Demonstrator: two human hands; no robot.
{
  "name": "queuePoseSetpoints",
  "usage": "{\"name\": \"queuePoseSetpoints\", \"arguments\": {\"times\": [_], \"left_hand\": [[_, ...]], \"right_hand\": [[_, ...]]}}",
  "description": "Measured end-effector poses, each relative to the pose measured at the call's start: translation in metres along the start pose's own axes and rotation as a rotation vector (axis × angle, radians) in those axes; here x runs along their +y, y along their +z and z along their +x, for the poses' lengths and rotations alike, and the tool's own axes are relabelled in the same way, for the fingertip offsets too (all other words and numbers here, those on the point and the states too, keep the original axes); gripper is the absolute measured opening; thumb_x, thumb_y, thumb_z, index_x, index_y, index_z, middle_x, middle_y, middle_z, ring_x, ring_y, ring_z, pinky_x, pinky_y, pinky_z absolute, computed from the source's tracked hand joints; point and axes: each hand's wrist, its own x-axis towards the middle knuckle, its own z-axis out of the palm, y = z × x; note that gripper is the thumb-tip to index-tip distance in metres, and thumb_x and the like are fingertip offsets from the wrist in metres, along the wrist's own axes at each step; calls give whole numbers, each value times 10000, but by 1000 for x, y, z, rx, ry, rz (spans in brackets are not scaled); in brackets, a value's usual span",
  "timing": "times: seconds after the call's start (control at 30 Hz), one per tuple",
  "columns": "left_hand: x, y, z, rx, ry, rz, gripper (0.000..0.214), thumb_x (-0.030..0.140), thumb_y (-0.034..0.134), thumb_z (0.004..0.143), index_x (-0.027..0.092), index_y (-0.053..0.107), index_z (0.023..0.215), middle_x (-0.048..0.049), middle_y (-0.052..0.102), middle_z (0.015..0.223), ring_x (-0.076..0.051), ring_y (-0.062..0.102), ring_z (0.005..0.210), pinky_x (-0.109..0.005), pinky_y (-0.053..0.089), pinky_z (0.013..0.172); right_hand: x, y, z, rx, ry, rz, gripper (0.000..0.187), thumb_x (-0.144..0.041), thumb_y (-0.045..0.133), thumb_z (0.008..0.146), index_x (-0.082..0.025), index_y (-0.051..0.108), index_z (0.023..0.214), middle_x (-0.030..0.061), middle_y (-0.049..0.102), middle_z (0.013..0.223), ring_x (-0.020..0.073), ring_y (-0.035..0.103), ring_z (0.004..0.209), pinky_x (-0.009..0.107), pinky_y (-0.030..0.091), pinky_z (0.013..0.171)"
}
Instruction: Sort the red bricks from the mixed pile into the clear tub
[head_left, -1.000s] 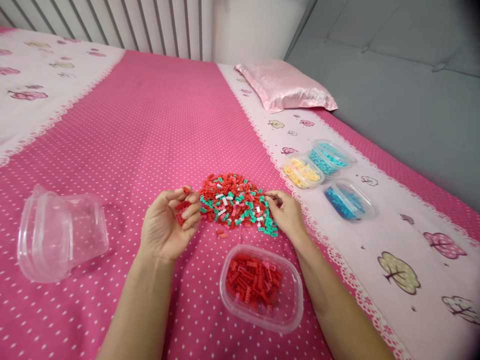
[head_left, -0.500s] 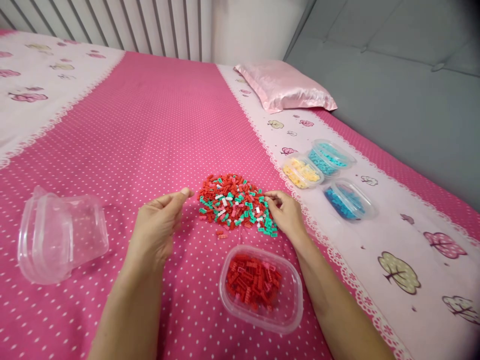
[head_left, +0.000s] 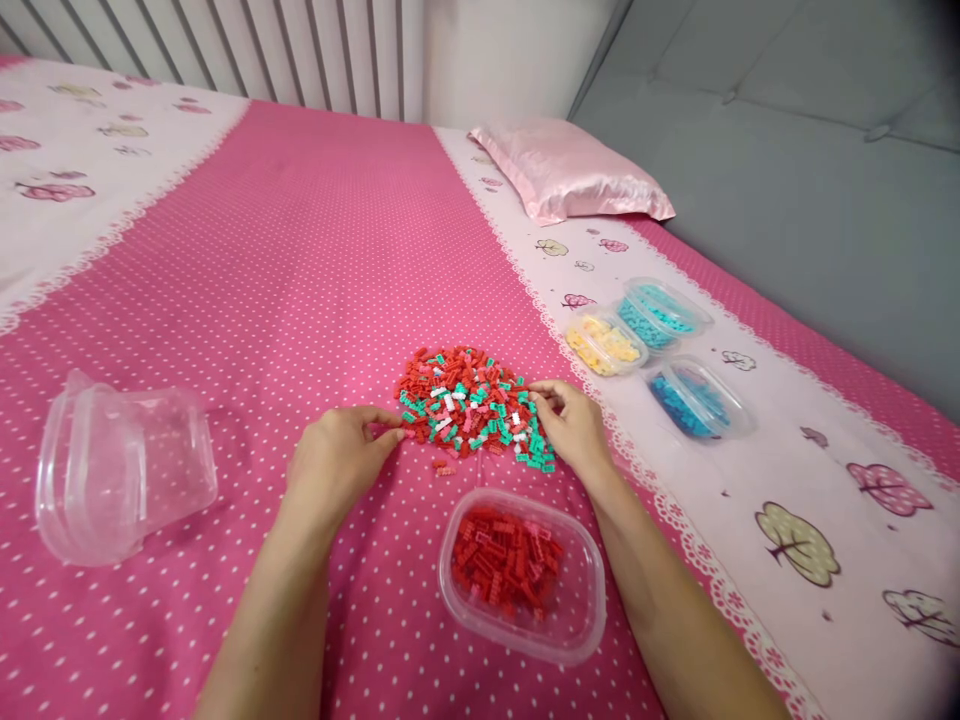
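A mixed heap of small building bricks, red, green, white and pink, lies on the pink dotted bedspread. My left hand reaches the heap's left edge, thumb and forefinger closing on a pink building brick there. At the right edge, my right hand has its fingers curled and pinched against the bricks; whatever is between the tips is too small to make out. Nearer to me, between my forearms, stands a clear plastic container with red and some pink bricks inside.
Stacked clear containers lie on their side at left. To the right stand tubs of yellow bricks, turquoise bricks and blue bricks. A pink pillow rests farther back, beside the grey padded panel.
My left hand has moved right and slightly down, from just off the heap to its left edge, fingertips now at the pink brick. The right hand has hardly moved.
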Motion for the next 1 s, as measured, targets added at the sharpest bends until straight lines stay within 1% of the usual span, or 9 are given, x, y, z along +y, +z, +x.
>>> {"name": "queuePoseSetpoints", "arguments": {"times": [0.1,0.27,0.47,0.6,0.77,0.9,1.0], "left_hand": [[1,3,1,-5,19,-9,341,411,580,685,249,732,943,7,494,515,-154,442,490,-260,294,501],[3,6,1,-8,48,-9,355,400,599,672,249,732,965,24,450,449,-153,437,465,-263,287,497],[7,7,-3,12,6,33,283,388,616,667,246,735,881,0,529,525,-170,484,512,-272,290,509],[6,7,-3,8,9,18,224,405,626,661,231,700,783,-6,566,569,-175,515,558,-265,309,511],[3,8,-2,-15,39,16,172,381,629,640,219,628,697,6,559,548,-158,511,542,-248,324,506],[5,4,-4,-34,46,19,166,375,622,634,213,598,663,5,554,550,-157,504,532,-249,312,487],[7,0,-6,-61,37,-51,189,381,637,633,204,578,658,28,501,512,-132,454,492,-243,288,472]], "right_hand": [[-1,0,0,1,-1,-5,222,-313,515,779,-188,679,860,42,694,781,166,612,658,304,496,687],[-1,0,0,2,5,-2,222,-310,513,776,-189,678,861,43,695,780,167,615,657,306,498,683],[-2,-1,0,2,6,-9,221,-310,514,775,-186,678,858,44,694,782,168,615,663,309,495,694],[-2,-1,0,1,3,-6,224,-311,510,776,-188,675,864,44,695,785,168,614,656,309,496,687],[-1,-1,0,7,0,-10,220,-312,511,776,-190,677,855,43,694,783,170,616,665,309,496,689],[-1,0,0,2,3,-1,222,-312,514,777,-186,677,860,45,694,782,169,615,662,308,497,689],[-1,-1,0,-2,9,3,229,-311,516,775,-179,679,867,46,693,783,168,612,659,307,495,688]]}}
